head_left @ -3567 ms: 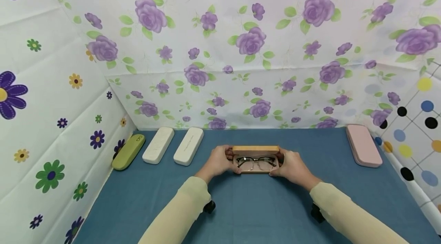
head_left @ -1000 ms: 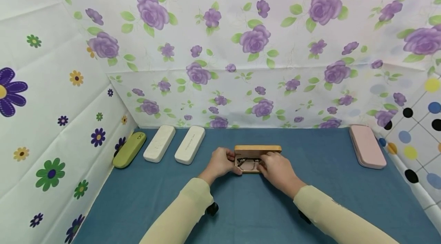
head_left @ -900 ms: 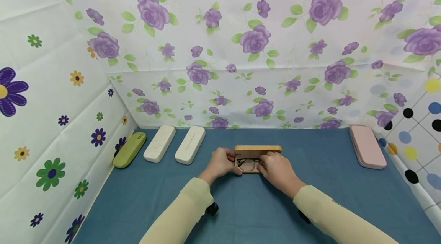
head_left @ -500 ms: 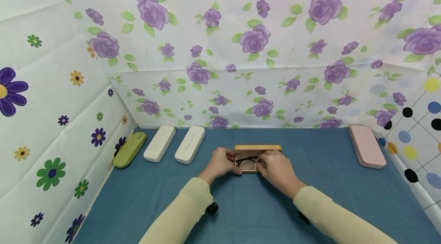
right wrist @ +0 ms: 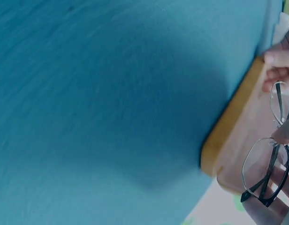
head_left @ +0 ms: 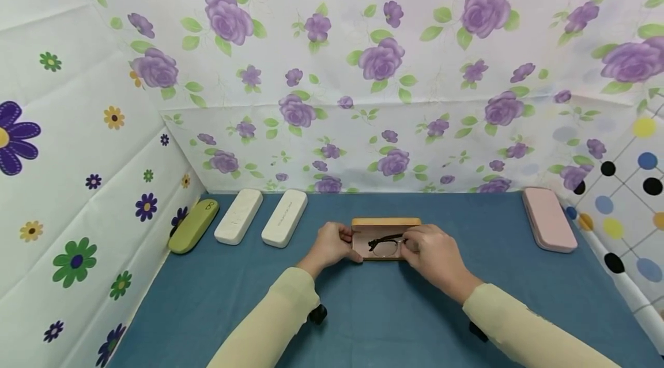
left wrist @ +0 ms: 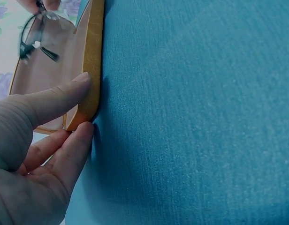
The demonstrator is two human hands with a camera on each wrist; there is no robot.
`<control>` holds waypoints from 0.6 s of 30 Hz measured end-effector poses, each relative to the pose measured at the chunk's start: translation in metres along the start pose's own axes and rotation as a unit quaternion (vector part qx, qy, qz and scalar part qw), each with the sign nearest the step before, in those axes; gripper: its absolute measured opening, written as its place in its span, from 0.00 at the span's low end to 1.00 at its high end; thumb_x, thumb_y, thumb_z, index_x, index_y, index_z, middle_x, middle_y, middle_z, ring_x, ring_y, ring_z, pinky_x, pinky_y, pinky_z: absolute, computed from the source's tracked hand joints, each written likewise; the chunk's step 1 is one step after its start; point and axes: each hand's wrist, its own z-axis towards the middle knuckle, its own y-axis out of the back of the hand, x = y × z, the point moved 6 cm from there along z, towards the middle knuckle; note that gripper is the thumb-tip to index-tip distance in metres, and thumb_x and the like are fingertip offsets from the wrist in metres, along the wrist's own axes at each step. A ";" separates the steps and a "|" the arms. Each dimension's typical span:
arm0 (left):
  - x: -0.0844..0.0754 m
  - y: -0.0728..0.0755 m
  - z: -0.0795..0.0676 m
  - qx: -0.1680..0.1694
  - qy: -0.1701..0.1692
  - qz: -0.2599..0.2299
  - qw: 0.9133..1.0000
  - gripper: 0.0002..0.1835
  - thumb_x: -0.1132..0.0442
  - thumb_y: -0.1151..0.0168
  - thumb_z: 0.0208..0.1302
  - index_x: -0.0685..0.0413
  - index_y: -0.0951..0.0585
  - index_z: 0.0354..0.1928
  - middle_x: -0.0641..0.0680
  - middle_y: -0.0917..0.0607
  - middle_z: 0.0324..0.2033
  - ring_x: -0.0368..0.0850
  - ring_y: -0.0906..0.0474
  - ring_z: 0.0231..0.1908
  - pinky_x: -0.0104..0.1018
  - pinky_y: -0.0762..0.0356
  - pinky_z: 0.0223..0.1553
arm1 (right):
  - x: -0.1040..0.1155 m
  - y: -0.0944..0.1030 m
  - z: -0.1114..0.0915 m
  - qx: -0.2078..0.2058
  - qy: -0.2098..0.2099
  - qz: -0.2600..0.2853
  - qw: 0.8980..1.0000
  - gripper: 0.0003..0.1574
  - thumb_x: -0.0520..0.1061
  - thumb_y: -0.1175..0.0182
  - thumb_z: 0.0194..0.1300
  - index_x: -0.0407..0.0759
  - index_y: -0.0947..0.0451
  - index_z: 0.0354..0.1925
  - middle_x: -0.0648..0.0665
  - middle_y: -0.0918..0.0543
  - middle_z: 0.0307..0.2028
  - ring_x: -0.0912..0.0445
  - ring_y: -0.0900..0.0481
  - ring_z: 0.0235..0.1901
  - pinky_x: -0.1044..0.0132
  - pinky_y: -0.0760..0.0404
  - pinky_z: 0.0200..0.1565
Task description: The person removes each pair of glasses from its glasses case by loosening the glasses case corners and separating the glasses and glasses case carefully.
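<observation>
My left hand (head_left: 332, 246) grips the left end of an open tan glasses case (head_left: 386, 221) with a pale lining. In the left wrist view, its thumb (left wrist: 55, 99) lies over the front wall (left wrist: 92, 61) and its fingertips meet the corner. My right hand (head_left: 436, 255) pinches a pair of eyeglasses (head_left: 383, 239) with dark upper rims and clear lenses. The eyeglasses overlap the case's lining in the head view. In the right wrist view, the right thumb (right wrist: 285, 131) is at the bridge, between the lenses, with the temples folded behind.
To the left lie a green glasses case (head_left: 194, 226) and two white ones (head_left: 238, 217), (head_left: 284, 218). A pink case (head_left: 549, 220) lies at the far right. Blue cloth (head_left: 384, 310) covers the table, with patterned fabric walls (head_left: 332, 79) behind and at both sides.
My right hand has gone from the case's right end to the eyeglasses, then shifted right with them. They now sit tilted and higher over the case. The left hand stays on the case.
</observation>
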 end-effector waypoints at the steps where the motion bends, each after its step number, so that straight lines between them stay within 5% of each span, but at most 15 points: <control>1: 0.000 0.000 0.000 0.000 0.002 0.001 1.000 0.32 0.60 0.18 0.30 0.56 0.19 0.45 0.52 0.17 0.38 0.41 0.22 0.36 0.35 0.21 0.36 | -0.002 0.004 0.000 -0.003 0.002 0.005 1.000 0.07 0.51 0.33 0.54 0.53 0.16 0.33 0.50 0.15 0.36 0.53 0.19 0.40 0.56 0.18 0.34; 11: 0.000 0.003 -0.002 0.004 0.011 0.002 1.000 0.31 0.61 0.18 0.31 0.57 0.18 0.43 0.53 0.17 0.38 0.43 0.23 0.36 0.36 0.21 0.35 | -0.025 0.047 0.022 -0.040 0.001 0.023 0.999 0.10 0.52 0.32 0.53 0.52 0.16 0.35 0.48 0.14 0.37 0.52 0.19 0.40 0.55 0.19 0.33; 18: 0.000 -0.001 0.001 0.002 0.015 -0.009 1.000 0.31 0.60 0.18 0.29 0.55 0.18 0.42 0.52 0.18 0.37 0.41 0.23 0.34 0.35 0.21 0.33 | -0.074 0.061 0.041 -0.055 -0.052 0.009 0.997 0.13 0.51 0.33 0.53 0.49 0.16 0.37 0.45 0.14 0.36 0.50 0.19 0.35 0.52 0.20 0.30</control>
